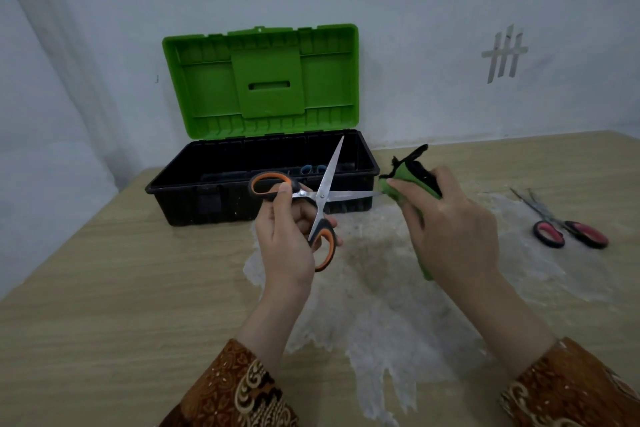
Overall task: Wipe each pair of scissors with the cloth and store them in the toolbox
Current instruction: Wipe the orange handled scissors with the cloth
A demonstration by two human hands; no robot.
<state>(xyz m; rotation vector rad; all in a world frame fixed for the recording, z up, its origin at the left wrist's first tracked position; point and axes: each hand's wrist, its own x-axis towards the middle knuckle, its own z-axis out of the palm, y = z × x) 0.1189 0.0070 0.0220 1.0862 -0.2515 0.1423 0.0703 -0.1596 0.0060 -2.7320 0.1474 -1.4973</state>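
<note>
Above the worktop [104, 288], the left hand [287, 239] gripped the orange-handled scissors [320, 199], blades spread wide, while the right hand [450, 229] pinched the green cloth [398, 184] around one blade tip, just before the open toolbox [263, 180], with red-handled scissors [568, 225] lying well to the right.

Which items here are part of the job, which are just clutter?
Job: orange scissors in left hand; cloth in right hand; toolbox, open; red scissors on table.
Clutter: tape strips on wall; white film on table.
</note>
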